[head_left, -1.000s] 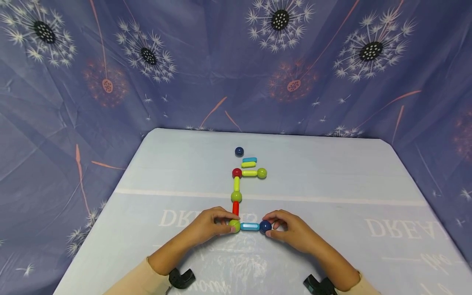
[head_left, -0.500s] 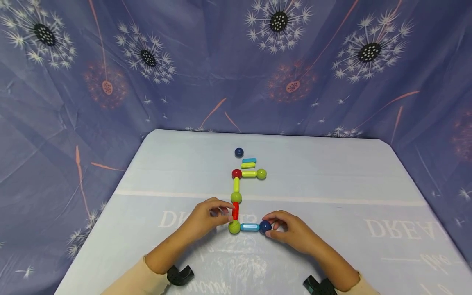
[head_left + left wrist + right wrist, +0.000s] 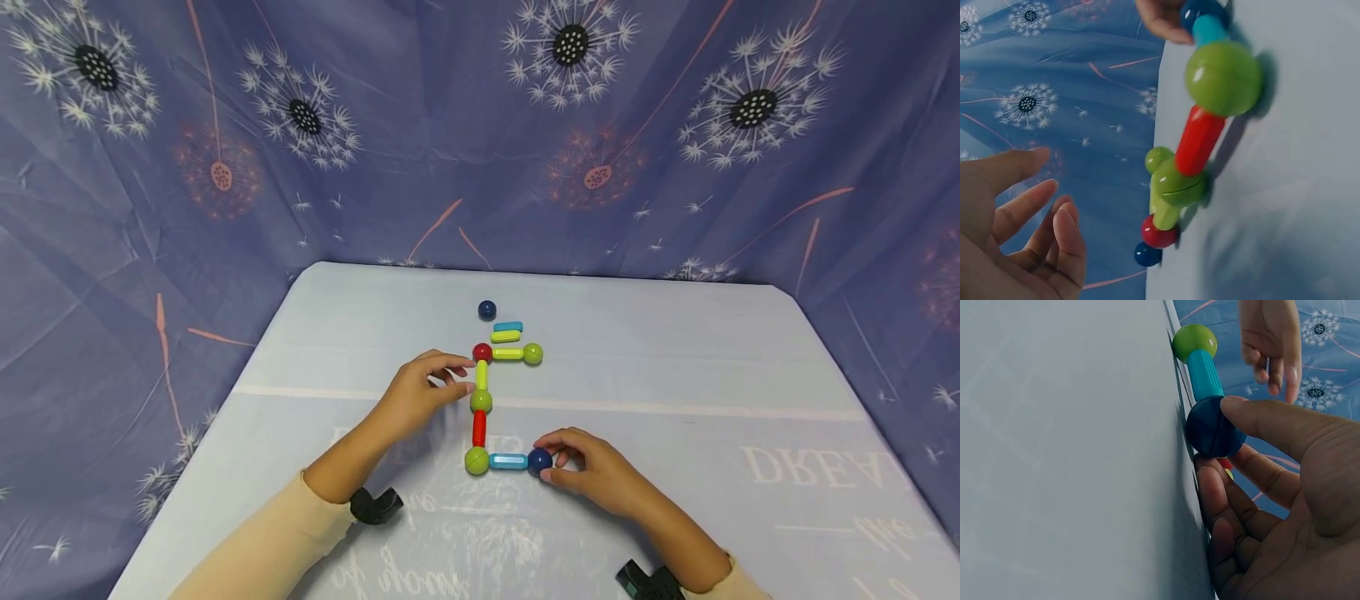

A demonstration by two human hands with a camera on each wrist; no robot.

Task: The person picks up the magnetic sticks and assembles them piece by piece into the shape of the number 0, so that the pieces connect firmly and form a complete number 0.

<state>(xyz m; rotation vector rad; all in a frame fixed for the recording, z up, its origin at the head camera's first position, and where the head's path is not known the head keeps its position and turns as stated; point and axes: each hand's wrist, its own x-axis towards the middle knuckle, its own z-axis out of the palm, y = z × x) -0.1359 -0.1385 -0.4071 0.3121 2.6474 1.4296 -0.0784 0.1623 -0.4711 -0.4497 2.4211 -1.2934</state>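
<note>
A chain of magnetic balls and sticks lies on the pale blue table (image 3: 675, 358). My right hand (image 3: 551, 462) pinches the dark blue ball (image 3: 539, 460) (image 3: 1210, 428) at the chain's near end. From it a light blue stick (image 3: 507, 460) leads to a green ball (image 3: 476, 460) (image 3: 1222, 78). A red stick (image 3: 478, 428), a second green ball (image 3: 481, 401) and a yellow-green stick (image 3: 481, 376) run up to a red ball (image 3: 482, 352). My left hand (image 3: 450, 375) (image 3: 1029, 212) hovers just left of the yellow-green stick, fingers loosely curled, holding nothing.
A yellow stick (image 3: 507, 353) and green ball (image 3: 532, 353) branch right from the red ball. Loose behind them lie a yellow stick (image 3: 505, 336), a blue stick (image 3: 507, 326) and a dark blue ball (image 3: 487, 309). Dandelion-print cloth (image 3: 450, 150) walls the table.
My left hand let go of the near green ball and moved away from me along the chain to the yellow-green stick. The right hand and the chain stayed put.
</note>
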